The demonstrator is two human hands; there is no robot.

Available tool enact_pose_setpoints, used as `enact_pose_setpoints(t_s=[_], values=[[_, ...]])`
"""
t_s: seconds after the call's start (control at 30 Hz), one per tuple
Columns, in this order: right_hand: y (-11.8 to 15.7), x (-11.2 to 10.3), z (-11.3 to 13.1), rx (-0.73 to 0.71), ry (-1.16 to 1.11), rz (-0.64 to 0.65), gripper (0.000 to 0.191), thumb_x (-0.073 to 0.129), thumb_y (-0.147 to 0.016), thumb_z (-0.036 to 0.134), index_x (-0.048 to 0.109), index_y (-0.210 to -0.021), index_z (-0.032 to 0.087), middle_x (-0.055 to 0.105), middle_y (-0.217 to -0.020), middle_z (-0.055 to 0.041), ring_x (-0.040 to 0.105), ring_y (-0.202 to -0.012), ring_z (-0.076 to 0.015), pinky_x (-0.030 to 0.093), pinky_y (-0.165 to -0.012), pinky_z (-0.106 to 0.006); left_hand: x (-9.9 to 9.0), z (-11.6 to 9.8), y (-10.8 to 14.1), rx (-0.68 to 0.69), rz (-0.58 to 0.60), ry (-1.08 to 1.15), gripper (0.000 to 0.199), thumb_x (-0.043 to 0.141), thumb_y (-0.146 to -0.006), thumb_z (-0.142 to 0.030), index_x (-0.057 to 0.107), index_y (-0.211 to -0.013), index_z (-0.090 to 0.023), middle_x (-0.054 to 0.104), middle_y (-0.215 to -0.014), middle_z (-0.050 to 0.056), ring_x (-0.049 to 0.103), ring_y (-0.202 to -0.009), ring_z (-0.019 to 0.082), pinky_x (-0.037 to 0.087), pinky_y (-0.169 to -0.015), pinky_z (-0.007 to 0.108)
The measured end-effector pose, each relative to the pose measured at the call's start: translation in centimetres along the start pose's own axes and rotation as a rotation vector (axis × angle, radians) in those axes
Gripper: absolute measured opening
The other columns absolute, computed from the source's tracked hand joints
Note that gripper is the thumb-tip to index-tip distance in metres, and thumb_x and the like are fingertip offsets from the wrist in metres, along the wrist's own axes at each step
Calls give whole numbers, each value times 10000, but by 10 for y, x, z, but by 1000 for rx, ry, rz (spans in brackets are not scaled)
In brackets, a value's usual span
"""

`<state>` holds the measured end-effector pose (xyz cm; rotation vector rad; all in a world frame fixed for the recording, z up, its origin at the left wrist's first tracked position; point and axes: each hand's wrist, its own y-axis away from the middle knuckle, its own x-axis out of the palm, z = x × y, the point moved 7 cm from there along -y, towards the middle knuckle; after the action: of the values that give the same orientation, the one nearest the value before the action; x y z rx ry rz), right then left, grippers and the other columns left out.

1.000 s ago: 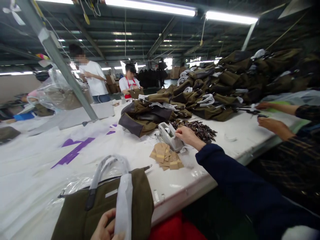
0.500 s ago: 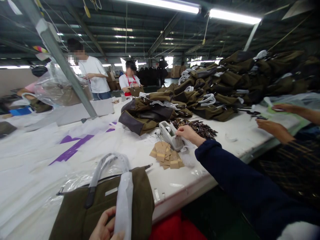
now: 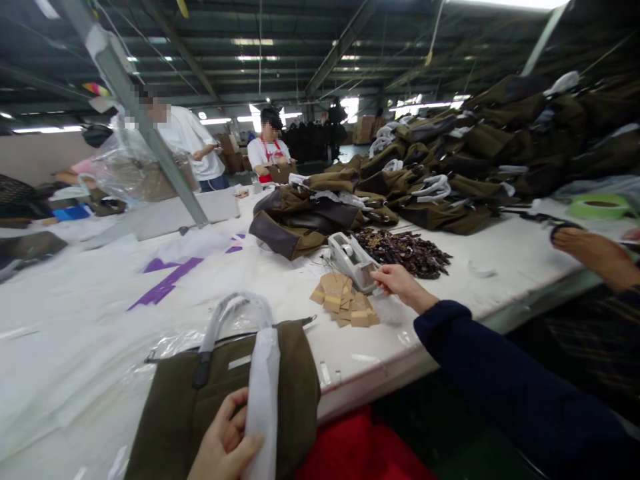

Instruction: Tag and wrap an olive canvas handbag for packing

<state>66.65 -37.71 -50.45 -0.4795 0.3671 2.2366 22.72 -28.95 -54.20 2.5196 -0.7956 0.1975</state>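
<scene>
An olive bag (image 3: pixel 295 387) with two handles wrapped in white material lies at the near edge of the table. My left hand (image 3: pixel 227 437) pinches the front wrapped handle (image 3: pixel 263 393) near its lower end. At the right front of a grey tape dispenser (image 3: pixel 353 261), my right hand (image 3: pixel 400 283) has its thumb and fingertips pressed together. What they hold is too small to make out. Brown cardboard tags (image 3: pixel 343 300) lie in a loose pile beside the dispenser, and a heap of small dark pieces (image 3: pixel 407 253) is behind it.
Olive bags (image 3: pixel 450 160) are piled across the back right. A co-worker's hand (image 3: pixel 595 253) is at the right, near a green tape roll (image 3: pixel 600 207). A slanted metal post (image 3: pixel 150 133) rises at the left. Purple strips (image 3: pixel 167 283) lie on the white table (image 3: pixel 280 293). Two people stand beyond.
My right hand has shifted slightly toward me, off the dispenser's front end. The view has turned a little. My left hand keeps its grip on the handle. The co-worker's hands have moved apart at the right.
</scene>
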Motion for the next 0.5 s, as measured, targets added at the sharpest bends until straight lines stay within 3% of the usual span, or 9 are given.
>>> enact_pose_setpoints(t_s=[0.33,0.5], values=[[-18,-12,10,-10,378,33,254,702,-729,222,557,-530,161,510,-431,15,393,-335,-73,254,-386,-214,13,-16,10,67,127,64,546,822,-678,-263,512,-1120,-187,719,-989,87,683,-813,212,523,-679,267],[2,-14,28,-6,475,87,340,724,-702,336,532,-473,173,514,-427,-17,411,-354,-99,293,-397,-246,13,-16,12,69,172,114,485,803,-696,-221,515,-1086,-192,718,-990,78,674,-822,201,505,-699,260]])
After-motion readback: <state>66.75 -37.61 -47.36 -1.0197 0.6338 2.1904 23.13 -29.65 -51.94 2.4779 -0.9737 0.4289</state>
